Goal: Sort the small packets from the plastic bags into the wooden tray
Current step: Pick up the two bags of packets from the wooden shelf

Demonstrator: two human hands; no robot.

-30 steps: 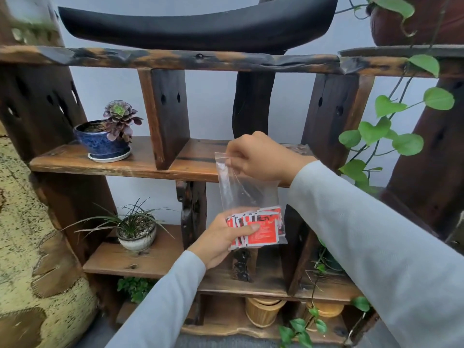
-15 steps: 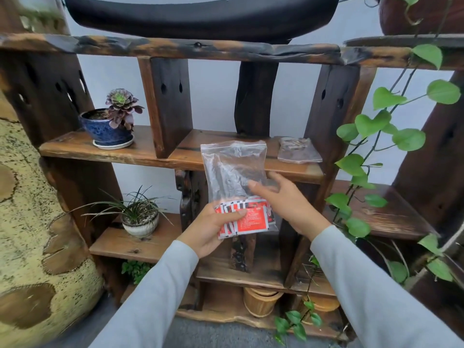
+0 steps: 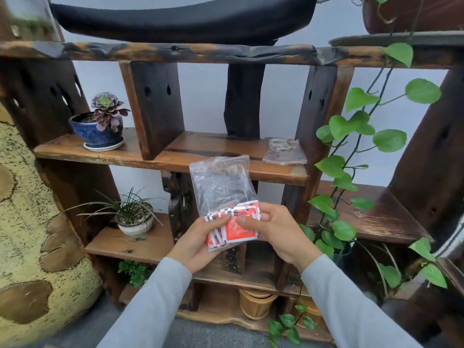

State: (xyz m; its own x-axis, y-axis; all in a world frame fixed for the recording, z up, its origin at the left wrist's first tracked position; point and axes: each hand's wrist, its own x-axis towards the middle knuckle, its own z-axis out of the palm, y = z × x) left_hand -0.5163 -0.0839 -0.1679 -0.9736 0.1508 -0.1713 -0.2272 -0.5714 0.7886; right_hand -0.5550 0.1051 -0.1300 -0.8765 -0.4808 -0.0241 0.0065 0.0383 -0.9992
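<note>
The small packets (image 3: 233,229) are red and white, flat and thin. They sit in a bunch at the bottom of the plastic bag (image 3: 221,187). The bag is clear and crinkly, and its empty top part stands up above my hands.

My left hand (image 3: 200,244) holds the bottom of the bag from the left, thumb on the front and fingers behind. My right hand (image 3: 278,232) pinches it from the right the same way. So both hands are closed on the bag, up in the air in front of the wooden shelf (image 3: 206,146).

I cannot tell if the top of the bag is sealed. If it is open and I tip it, I think the slippery packets could slide out and drop to the floor. The plastic is smooth, so it could slip from my thumbs too. If I pull hard, the thin plastic may tear. I do not see the wooden tray here.

A second bag (image 3: 285,151) lies flat on the shelf behind. The shelf is dark, rough old wood with bumpy edges. A shiny blue pot (image 3: 96,133) sits on the left. Green heart-shaped vine leaves (image 3: 349,124) hang near my right arm and could catch my sleeve.
</note>
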